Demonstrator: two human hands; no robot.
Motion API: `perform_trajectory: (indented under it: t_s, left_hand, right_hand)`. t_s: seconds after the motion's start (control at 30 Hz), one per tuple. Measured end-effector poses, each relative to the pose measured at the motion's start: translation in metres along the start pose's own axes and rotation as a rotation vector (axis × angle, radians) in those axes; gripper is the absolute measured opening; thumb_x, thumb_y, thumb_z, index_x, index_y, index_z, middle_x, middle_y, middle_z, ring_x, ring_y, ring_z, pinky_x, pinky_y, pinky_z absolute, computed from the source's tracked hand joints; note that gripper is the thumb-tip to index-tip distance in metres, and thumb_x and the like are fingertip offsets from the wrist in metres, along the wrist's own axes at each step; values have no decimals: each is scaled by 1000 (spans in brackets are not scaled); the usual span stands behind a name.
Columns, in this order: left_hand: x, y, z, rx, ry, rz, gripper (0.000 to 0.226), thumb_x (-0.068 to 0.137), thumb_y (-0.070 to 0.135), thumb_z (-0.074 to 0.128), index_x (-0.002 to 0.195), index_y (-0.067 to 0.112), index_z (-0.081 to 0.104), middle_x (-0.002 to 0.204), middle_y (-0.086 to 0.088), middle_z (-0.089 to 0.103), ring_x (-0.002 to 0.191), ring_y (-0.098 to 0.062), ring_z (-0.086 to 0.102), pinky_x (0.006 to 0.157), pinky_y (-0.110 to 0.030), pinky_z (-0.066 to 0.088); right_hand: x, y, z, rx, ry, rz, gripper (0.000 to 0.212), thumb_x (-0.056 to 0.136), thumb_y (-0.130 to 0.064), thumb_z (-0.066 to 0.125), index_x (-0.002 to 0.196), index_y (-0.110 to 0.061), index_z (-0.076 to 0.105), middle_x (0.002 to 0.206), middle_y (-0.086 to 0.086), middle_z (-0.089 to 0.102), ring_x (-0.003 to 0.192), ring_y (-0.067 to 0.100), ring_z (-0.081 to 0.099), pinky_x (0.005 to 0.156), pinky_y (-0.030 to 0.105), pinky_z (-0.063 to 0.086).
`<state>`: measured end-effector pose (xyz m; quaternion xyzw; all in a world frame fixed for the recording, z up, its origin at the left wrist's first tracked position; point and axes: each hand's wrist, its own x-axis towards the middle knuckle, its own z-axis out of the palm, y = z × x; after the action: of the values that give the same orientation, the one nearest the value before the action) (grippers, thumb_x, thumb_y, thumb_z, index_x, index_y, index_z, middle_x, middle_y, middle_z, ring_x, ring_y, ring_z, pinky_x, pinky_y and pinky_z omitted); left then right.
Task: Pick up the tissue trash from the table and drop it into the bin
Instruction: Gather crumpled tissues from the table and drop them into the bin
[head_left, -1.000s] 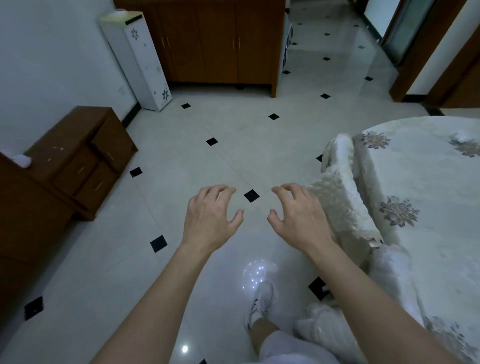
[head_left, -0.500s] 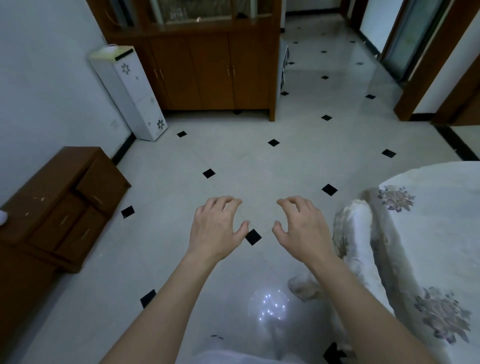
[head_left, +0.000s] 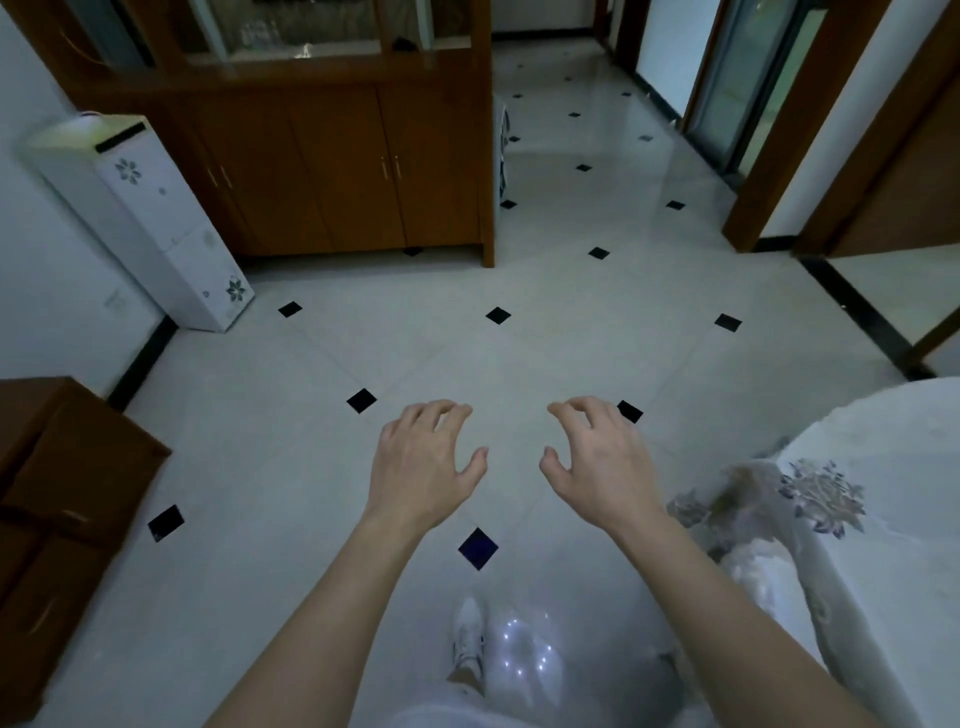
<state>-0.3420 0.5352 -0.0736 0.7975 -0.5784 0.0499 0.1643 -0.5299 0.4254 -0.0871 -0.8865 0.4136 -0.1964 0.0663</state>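
Observation:
My left hand (head_left: 423, 467) and my right hand (head_left: 597, 465) are held out in front of me over the tiled floor, palms down, fingers curled and apart, holding nothing. The round table (head_left: 893, 519) with its white flowered cloth shows only as an edge at the lower right, to the right of my right hand. No tissue and no bin can be seen in this view.
A brown wooden cabinet (head_left: 343, 176) stands at the back, a white floral water dispenser (head_left: 156, 223) against the left wall, and a low brown drawer unit (head_left: 62, 493) at the left. A white-covered chair (head_left: 753, 561) is by the table. My white shoe (head_left: 467, 639) is below.
The view has swung up and left, away from the table, which has slid toward the lower right. The cabinet has come more into view. Both hands stay open and out in front.

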Motion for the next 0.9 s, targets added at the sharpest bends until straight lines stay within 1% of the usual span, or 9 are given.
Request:
perform_trajectory:
  t_s: [0.23, 0.43, 0.6, 0.77, 0.9]
  left_hand:
    - [152, -50, 24, -41, -25, 112, 52, 83, 53, 45, 121, 21, 62, 120, 1, 65, 108, -23, 58, 81, -40, 49]
    - [251, -55, 45, -77, -76, 230, 54, 83, 54, 44, 121, 21, 61, 121, 2, 64, 112, -23, 56, 83, -40, 47]
    - [315, -39, 67, -119, -64, 301, 52, 81, 52, 45, 119, 21, 63, 119, 2, 65, 109, -24, 57, 82, -40, 48]
    - [377, -2, 99, -134, -90, 381, 47, 85, 50, 54, 123, 22, 60, 124, 3, 62, 113, -21, 54, 86, -39, 46]
    - [435, 46, 127, -141, -99, 442, 47, 85, 49, 57, 124, 23, 59, 125, 4, 61, 115, -21, 53, 88, -39, 45]
  right_hand:
    - [132, 6, 25, -39, 15, 145, 46, 77, -36, 55, 116, -13, 64, 113, 8, 64, 105, 30, 60, 86, 40, 49]
    - [195, 33, 34, -63, 31, 264, 47, 78, -38, 52, 118, -15, 63, 115, 6, 62, 110, 28, 57, 87, 42, 49]
    - [230, 63, 34, -93, 44, 355, 50, 78, -41, 46, 117, -16, 63, 113, 5, 63, 107, 27, 58, 87, 41, 49]
    - [260, 117, 34, -115, 72, 428, 46, 77, -38, 53, 117, -15, 63, 113, 6, 63, 106, 28, 58, 87, 42, 50]
    - [285, 178, 32, -135, 110, 487, 45, 76, -35, 61, 115, -14, 65, 111, 8, 65, 105, 29, 60, 85, 41, 51]
